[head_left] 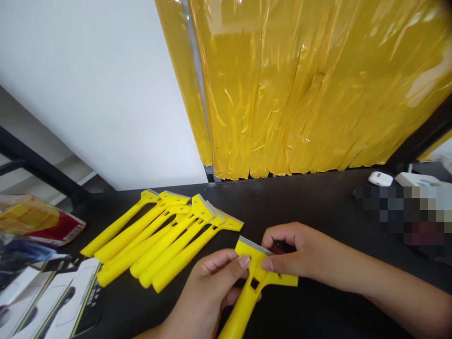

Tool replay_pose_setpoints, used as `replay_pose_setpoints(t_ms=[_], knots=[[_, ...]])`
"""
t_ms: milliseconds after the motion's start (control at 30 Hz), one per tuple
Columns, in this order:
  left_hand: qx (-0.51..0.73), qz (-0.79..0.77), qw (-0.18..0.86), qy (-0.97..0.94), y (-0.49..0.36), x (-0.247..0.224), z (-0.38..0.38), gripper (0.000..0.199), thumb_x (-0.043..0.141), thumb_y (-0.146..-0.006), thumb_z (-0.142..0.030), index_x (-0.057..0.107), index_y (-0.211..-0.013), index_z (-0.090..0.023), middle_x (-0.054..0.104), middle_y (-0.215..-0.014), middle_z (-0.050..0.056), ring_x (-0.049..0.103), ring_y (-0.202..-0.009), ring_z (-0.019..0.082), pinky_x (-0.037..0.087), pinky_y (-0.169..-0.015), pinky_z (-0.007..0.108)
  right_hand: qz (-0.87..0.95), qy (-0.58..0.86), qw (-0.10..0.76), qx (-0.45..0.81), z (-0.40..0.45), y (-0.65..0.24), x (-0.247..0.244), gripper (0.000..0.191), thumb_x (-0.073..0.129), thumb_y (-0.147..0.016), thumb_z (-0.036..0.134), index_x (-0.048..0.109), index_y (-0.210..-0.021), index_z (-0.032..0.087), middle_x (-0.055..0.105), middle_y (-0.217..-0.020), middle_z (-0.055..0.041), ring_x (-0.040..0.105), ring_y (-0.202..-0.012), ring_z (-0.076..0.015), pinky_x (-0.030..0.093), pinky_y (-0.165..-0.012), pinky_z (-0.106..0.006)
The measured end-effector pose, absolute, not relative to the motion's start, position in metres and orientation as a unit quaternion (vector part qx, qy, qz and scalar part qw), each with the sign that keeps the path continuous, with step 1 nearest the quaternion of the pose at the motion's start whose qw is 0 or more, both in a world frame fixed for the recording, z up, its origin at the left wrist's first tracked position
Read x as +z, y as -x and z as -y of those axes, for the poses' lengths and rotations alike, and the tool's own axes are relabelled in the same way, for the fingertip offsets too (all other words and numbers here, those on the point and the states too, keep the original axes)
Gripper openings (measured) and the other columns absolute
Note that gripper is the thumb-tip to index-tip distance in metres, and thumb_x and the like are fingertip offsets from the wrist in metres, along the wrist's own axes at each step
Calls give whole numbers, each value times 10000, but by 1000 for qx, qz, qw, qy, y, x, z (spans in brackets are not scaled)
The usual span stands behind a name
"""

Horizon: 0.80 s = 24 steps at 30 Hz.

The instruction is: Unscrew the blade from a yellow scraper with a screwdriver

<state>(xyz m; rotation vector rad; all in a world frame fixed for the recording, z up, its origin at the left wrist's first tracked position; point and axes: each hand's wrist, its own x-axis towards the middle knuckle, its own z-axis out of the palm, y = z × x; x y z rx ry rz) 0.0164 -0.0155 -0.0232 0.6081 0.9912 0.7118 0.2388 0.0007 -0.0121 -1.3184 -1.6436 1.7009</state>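
Observation:
A yellow scraper (243,303) with a metal blade along its head is held between both hands, its handle running toward the bottom edge. My left hand (212,282) is closed around its neck, thumb on the face of the head. My right hand (293,252) is closed on the right part of the head, thumb in front and fingers bent behind near the blade. A small dark object shows partly under the right fingers; I cannot make out what it is. Beyond my left hand lies a pile of several similar yellow scrapers (162,245), blades pointing away.
On the black table (282,202), flat white-and-black packaging (52,301) lies at the lower left, below a red-and-yellow packet (45,219). A white earbud case (380,178) is at the back right, beside a blurred area. A white panel (106,94) and yellow plastic sheeting (300,94) stand behind.

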Motion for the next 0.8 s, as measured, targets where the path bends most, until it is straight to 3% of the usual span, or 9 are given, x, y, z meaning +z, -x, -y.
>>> replay_pose_setpoints(t_ms=[300, 467, 800], knots=[[335, -434, 766, -335, -13, -25, 17, 243, 823, -862, -364, 778, -917, -132, 756, -897, 77, 698, -767, 181, 612, -757, 322, 581, 451, 226, 639, 0, -241, -13, 330, 823, -834, 455, 641, -803, 181, 504, -684, 61, 388, -640, -98, 257, -570, -246], [335, -438, 736, -392, -10, -28, 17, 253, 829, -843, -378, 765, -848, -134, 728, -829, 58, 669, -774, 172, 557, -696, 253, 589, 448, 216, 637, 2, -243, -13, 340, 849, -810, 427, 624, -778, 174, 489, -658, 71, 377, -614, -91, 250, -542, -242], [325, -427, 746, -393, -12, -26, 16, 231, 806, -862, -380, 771, -893, -154, 730, -850, 61, 715, -832, 225, 588, -740, 316, 582, 429, 228, 652, -2, -247, -16, 331, 847, -814, 393, 603, -772, 173, 496, -659, 72, 378, -613, -89, 264, -540, -234]])
